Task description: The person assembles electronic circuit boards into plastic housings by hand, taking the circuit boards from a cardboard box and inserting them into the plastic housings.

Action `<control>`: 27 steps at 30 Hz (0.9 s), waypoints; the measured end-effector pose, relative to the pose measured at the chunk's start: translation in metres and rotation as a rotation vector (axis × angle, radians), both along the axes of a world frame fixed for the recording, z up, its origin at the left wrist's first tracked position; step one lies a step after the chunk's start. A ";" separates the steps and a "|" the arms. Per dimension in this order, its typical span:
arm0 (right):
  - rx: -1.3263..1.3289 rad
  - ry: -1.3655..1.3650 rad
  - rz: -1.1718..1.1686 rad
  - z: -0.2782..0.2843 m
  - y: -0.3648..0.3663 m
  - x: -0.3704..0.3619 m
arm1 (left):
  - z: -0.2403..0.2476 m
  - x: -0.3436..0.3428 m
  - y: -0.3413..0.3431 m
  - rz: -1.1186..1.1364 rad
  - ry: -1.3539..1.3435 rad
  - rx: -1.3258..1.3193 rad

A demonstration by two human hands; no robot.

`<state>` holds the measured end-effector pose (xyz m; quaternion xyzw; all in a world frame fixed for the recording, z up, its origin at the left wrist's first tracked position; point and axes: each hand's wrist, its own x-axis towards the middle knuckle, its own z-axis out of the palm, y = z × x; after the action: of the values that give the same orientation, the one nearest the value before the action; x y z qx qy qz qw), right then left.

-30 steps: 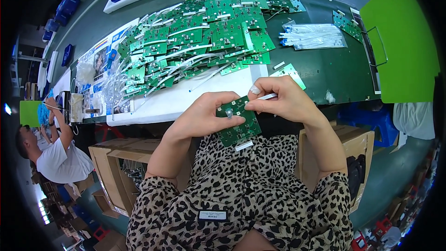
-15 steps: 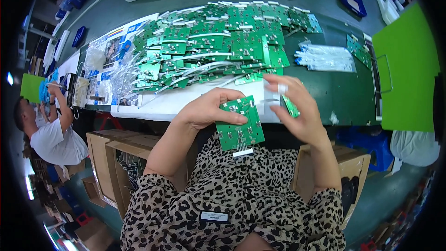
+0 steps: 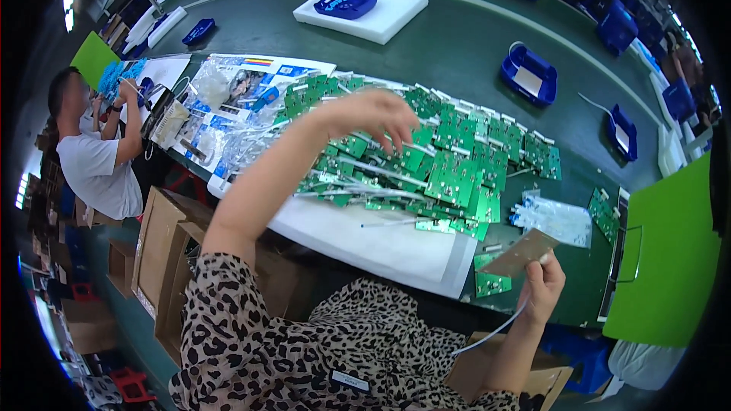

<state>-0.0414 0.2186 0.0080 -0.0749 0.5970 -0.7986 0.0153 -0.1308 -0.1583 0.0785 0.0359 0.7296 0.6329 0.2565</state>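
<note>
My left hand (image 3: 371, 116) hangs over the pile of green circuit boards (image 3: 457, 175), its fingers apart and bent downward, with nothing visible in them. White flat cables run among the heaped boards. Near the table's front edge at right, my right hand (image 3: 542, 289) pinches a circuit board (image 3: 519, 256) by its edge, with the brown underside showing. A thin white cable (image 3: 495, 327) trails down from that hand toward my lap. Partly behind the held board, another green board (image 3: 493, 284) lies on the table. A bundle of clear-wrapped white strips (image 3: 560, 219) lies just beyond.
A bright green panel (image 3: 662, 251) stands at the right. Blue trays (image 3: 529, 76) and a white foam block (image 3: 396, 11) lie farther back. Clear plastic bags (image 3: 213, 87) are left of the pile. Cardboard boxes (image 3: 164, 251) stand below; a co-worker (image 3: 99, 152) sits at left.
My left hand has let go of the board it held and swung up over the pile. My right hand, empty-looking before, now holds a board farther right. The view has shifted.
</note>
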 end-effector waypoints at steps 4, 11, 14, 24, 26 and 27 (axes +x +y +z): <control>-0.024 -0.186 -0.148 -0.019 0.028 0.000 | -0.019 -0.112 -0.099 0.597 -0.049 0.111; 0.045 -0.330 -0.215 -0.035 0.061 0.019 | -0.086 -0.230 -0.192 1.100 0.035 0.133; 0.120 -0.468 -0.232 -0.007 0.042 0.008 | -0.111 -0.267 -0.194 1.168 0.169 -0.104; 0.108 -0.523 -0.081 -0.017 0.029 -0.037 | -0.131 -0.333 -0.239 0.934 0.096 -0.828; 0.076 -0.514 -0.082 -0.016 0.024 -0.037 | -0.129 -0.326 -0.213 1.059 0.277 -0.935; 0.077 -0.563 -0.093 -0.016 0.030 -0.032 | -0.125 -0.315 -0.208 1.113 0.372 -0.926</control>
<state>-0.0734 0.2482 -0.0080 0.1778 0.6017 -0.7647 0.1468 -0.4453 -0.3663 -0.0467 -0.3441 0.8631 0.2807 -0.2405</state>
